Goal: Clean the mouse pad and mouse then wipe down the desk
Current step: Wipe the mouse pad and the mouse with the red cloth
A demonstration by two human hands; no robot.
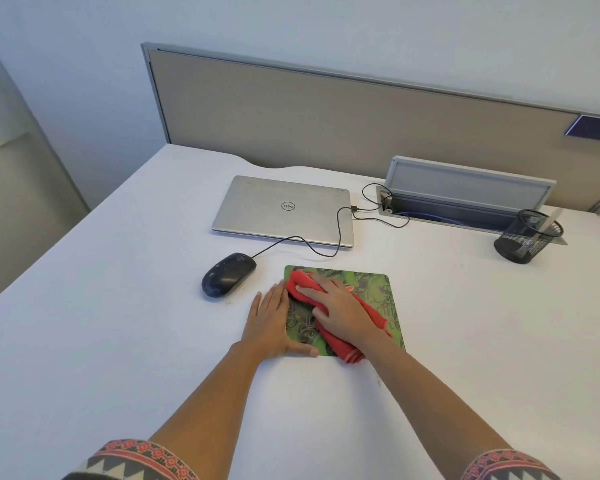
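On the white desk (118, 271) lie one black wired mouse (227, 274), one closed silver Dell laptop (284, 211) behind it, one green patterned mouse pad (378, 292) and, far right, one black mesh pen cup (527, 237). The mouse sits just left of the pad, apart from it. The left hand (271, 323) lies flat, fingers extended and released, pinning the pad's left edge. The right hand (340, 310) presses one red cloth (343, 351) onto the pad, fingers spread over it rather than clenched. Two patterned sleeves show at the bottom.
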